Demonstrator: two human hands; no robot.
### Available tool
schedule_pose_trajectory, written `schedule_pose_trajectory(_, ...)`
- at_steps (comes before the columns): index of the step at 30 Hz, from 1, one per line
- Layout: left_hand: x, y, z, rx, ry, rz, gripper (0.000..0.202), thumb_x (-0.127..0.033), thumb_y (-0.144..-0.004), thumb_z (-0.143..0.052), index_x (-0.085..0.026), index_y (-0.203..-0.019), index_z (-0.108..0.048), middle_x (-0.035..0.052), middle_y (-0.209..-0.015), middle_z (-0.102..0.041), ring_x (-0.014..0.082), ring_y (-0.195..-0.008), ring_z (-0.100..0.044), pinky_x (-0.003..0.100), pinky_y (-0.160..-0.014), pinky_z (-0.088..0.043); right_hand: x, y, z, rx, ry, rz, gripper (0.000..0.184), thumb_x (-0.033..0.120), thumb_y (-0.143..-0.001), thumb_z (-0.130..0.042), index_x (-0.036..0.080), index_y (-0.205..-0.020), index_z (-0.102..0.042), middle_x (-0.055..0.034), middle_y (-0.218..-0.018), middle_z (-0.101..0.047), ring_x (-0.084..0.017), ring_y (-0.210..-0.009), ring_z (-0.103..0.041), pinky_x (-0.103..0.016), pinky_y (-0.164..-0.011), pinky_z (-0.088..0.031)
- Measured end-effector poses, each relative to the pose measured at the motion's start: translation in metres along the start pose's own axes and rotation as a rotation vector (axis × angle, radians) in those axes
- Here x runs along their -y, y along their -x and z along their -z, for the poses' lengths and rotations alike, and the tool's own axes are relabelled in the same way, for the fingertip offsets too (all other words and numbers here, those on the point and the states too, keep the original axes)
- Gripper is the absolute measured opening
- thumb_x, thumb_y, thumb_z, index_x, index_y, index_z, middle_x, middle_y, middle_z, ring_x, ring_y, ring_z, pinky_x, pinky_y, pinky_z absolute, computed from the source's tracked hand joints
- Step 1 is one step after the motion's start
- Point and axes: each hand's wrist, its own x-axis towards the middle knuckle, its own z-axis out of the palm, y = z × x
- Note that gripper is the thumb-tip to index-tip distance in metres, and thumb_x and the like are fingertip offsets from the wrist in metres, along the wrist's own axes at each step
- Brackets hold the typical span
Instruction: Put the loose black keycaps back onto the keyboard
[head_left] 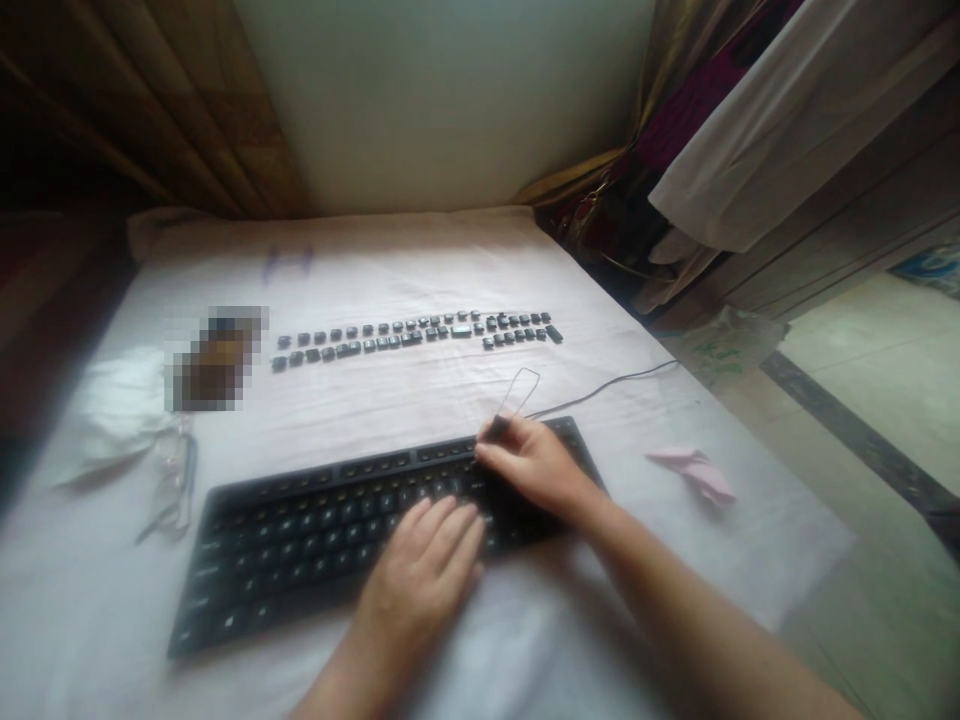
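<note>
A black keyboard [300, 560] lies in front of me on the cloth, its top rows partly stripped of keycaps. My left hand [427, 560] rests flat on its middle keys with the fingers stretched out. Over the keyboard's upper right part, my right hand [529, 460] pinches a wire keycap puller [528, 380], whose thin loop points up and away from me. A small dark piece [495, 428] shows at those fingertips; I cannot tell whether it is a keycap or the puller's handle.
Loose black keycaps [390, 341] lie in two rows beyond the keyboard. The keyboard cable [615, 381] runs off to the right. A pink folded cloth [694, 472] lies right, glasses [176, 480] and a white cloth [120, 415] left. The bed-like surface's right edge drops to the floor.
</note>
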Motion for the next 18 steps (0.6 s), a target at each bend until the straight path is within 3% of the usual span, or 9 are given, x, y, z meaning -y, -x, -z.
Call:
schedule_pose_trajectory(6,0.0000,0.0001,-0.0012,-0.027,-0.004,0.000,0.028,-0.023,-0.098,-0.050,-0.015,-0.120,-0.066,0.0066,-0.121,-0.070,0.0224,-0.118,-0.060,0.041,-0.110,-0.043,0.0030,0.0022,-0.0006,0.030,0.073,0.032,0.005,0.025,-0.077,-0.063,0.020,-0.078,-0.063,-0.0010,-0.078,-0.069,-0.018,-0.077,-0.064,-0.031,-0.077,-0.050)
schedule_pose_trajectory(13,-0.0007,0.0027,-0.0014,-0.008,-0.002,0.009,0.029,-0.022,-0.098,-0.050,-0.016,-0.122,-0.065,0.0074,-0.122,-0.069,0.0227,-0.118,-0.060,0.042,-0.109,-0.045,0.0030,-0.0024,-0.0054,0.006,-0.180,-0.189,0.008,0.024,-0.073,-0.065,0.019,-0.072,-0.059,0.0030,-0.061,-0.062,-0.013,-0.057,-0.060,-0.025,-0.056,-0.049)
schedule_pose_trajectory(18,-0.0006,0.0040,-0.0041,-0.018,0.000,0.015,0.029,-0.022,-0.098,-0.049,-0.017,-0.122,-0.065,0.0080,-0.121,-0.070,0.0223,-0.119,-0.060,0.042,-0.109,-0.044,0.0046,-0.0037,-0.0063,-0.006,-0.224,-0.204,0.008,0.022,-0.071,-0.067,0.019,-0.071,-0.060,0.0036,-0.058,-0.062,-0.012,-0.055,-0.060,-0.023,-0.053,-0.049)
